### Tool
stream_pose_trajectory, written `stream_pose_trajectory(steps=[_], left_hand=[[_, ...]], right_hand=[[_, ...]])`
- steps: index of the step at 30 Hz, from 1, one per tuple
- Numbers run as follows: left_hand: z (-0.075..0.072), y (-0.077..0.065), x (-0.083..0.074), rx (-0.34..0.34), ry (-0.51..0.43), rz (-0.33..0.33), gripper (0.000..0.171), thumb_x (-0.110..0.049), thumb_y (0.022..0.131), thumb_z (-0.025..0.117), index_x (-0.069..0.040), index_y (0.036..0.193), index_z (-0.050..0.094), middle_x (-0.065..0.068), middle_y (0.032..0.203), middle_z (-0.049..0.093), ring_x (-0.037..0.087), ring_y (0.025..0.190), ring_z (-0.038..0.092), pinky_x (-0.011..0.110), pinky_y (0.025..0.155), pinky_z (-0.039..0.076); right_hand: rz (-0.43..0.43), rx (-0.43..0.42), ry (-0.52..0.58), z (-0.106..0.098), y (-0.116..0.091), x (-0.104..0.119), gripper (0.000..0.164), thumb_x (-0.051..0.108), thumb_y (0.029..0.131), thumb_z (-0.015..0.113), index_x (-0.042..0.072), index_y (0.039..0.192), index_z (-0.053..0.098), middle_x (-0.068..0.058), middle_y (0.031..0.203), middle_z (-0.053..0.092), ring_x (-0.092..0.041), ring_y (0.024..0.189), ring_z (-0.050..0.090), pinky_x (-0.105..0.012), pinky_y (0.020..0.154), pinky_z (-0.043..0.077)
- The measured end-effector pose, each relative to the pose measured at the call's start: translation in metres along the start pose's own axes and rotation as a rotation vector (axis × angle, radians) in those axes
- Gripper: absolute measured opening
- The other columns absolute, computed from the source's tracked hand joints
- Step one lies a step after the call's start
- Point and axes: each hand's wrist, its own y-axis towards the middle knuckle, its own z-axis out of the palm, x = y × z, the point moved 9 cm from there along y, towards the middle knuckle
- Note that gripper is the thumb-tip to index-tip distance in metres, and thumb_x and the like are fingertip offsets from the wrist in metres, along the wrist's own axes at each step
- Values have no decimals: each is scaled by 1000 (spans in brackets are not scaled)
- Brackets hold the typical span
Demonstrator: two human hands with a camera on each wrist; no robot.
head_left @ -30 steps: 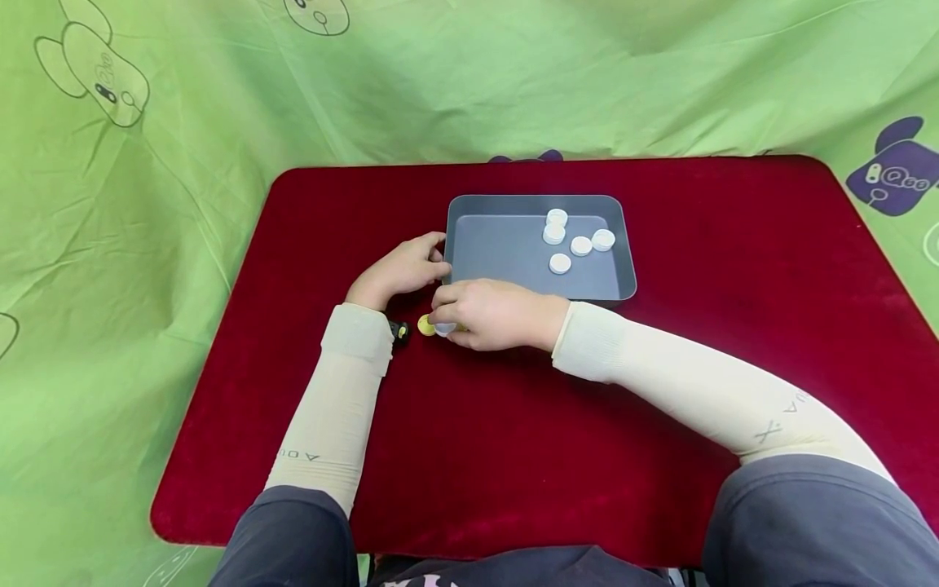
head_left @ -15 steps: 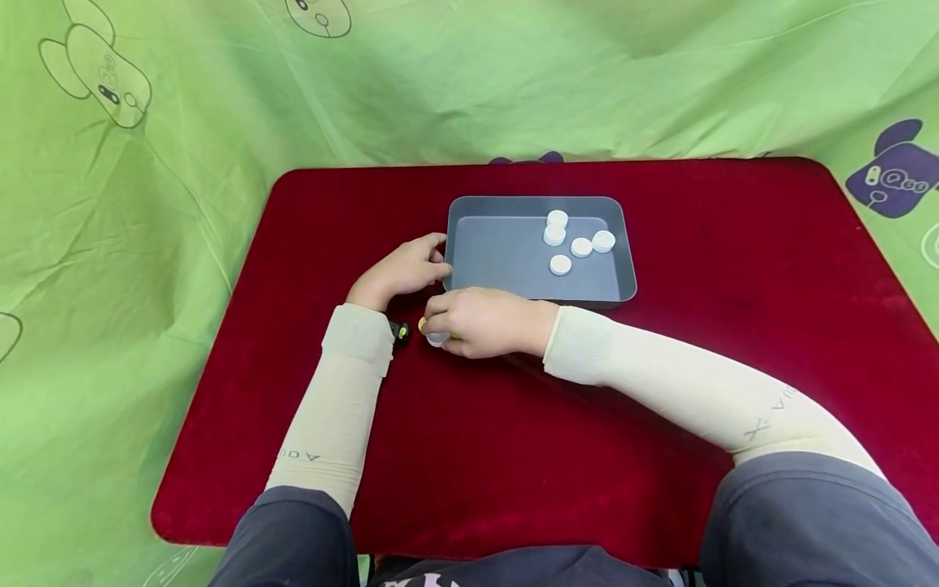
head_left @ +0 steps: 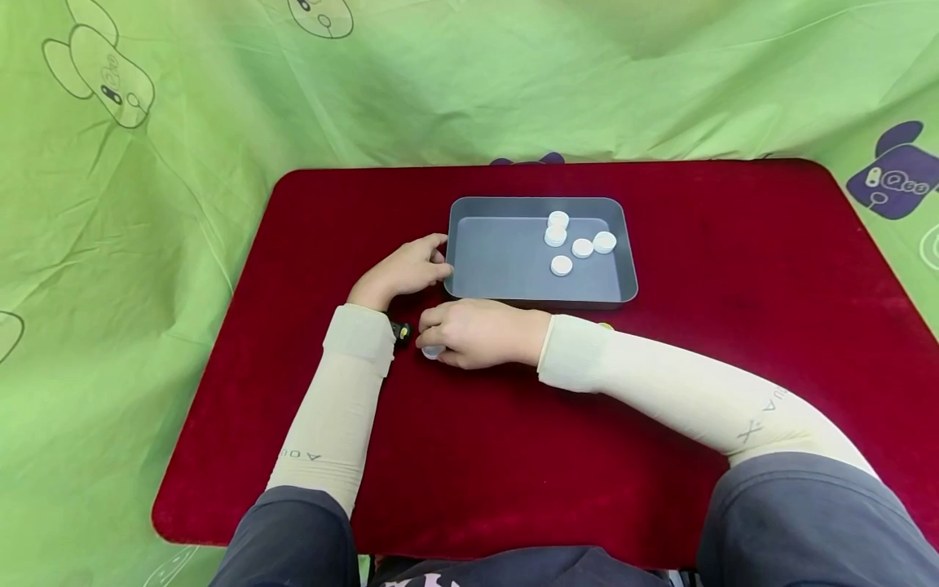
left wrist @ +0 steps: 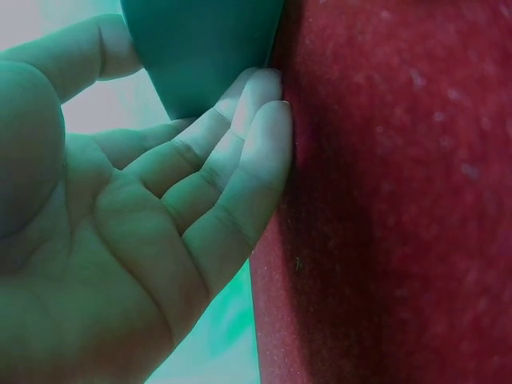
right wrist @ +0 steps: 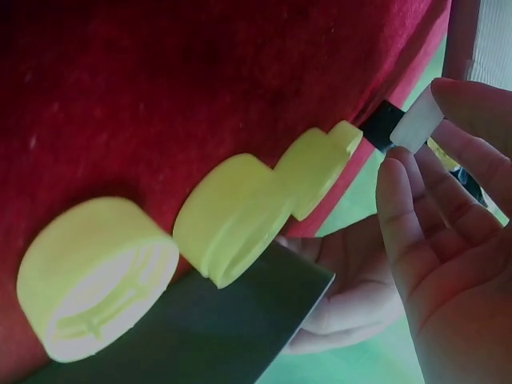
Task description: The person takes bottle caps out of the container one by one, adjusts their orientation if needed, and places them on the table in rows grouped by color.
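Note:
My right hand [head_left: 480, 333] pinches a white bottle cap [right wrist: 418, 120] between thumb and fingers, just in front of the grey tray [head_left: 506, 290]. My left hand [head_left: 402, 269] rests against the tray's left end, fingers nearly straight, as the left wrist view shows. Several yellow bottle caps, among them a large ribbed cap [right wrist: 104, 272] and a second cap [right wrist: 232, 216], lie along the tray's near side in the right wrist view. From the head they are mostly hidden under the right hand and forearm; one yellow sliver [head_left: 606, 326] peeks out.
Several white caps [head_left: 562, 266] lie in the right half of the tray, a few of them touching. A small black device [head_left: 400, 332] sits at the left wrist. Dark red cloth [head_left: 528, 456] covers the table, with a green printed curtain [head_left: 469, 81] behind.
My right hand has drawn a little towards my body and left, carrying the white cap. The yellow caps by its fingers are now covered. My left hand stays put.

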Motion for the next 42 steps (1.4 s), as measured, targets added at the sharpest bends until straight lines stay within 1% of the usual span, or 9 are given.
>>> stream_pose_trajectory(steps=[6,10,17,21,26,32,42], left_hand=[[2,-1,1,12,7,-15,63,-16,90,56,-6,148,35,7,103,62,20,82,62,32,77,49],[2,0,1,9,8,-15,62,-16,90,56,-7,148,36,8,103,62,21,82,62,32,77,48],[2,2,0,14,14,-20,63,-17,90,56,-6,149,35,7,103,63,21,83,62,32,75,48],[1,3,0,12,18,-22,63,-16,90,56,-6,148,35,7,102,63,21,82,63,32,74,48],[1,3,0,10,11,-19,61,-17,90,57,-7,147,38,7,101,63,21,81,62,32,72,48],[-1,2,1,8,4,-24,62,-18,90,57,-7,147,37,6,102,62,21,81,62,32,74,48],[-1,1,1,13,1,-29,62,-18,91,58,-7,148,36,7,103,62,21,82,62,32,75,48]], right_hand=[[-21,-4,-8,5,1,5,26,11,88,67,10,113,71,-3,109,63,-17,99,61,-29,87,48],[-35,-19,-5,7,2,7,23,9,88,66,10,110,72,-3,107,63,-17,98,61,-28,87,48],[-57,-22,-9,11,3,12,20,8,89,65,10,107,72,-3,104,63,-17,94,58,-27,83,48],[-53,-3,-15,14,4,12,20,9,89,66,11,108,72,-2,104,63,-16,93,59,-28,82,49],[-47,17,-16,17,5,12,20,9,88,66,12,107,73,-1,102,62,-15,90,61,-29,78,51],[-56,19,-11,20,6,13,20,10,88,67,12,107,73,-2,101,62,-15,87,62,-29,75,52],[-46,24,-28,27,8,11,20,13,88,68,14,108,72,-1,102,61,-16,83,62,-32,72,53]])
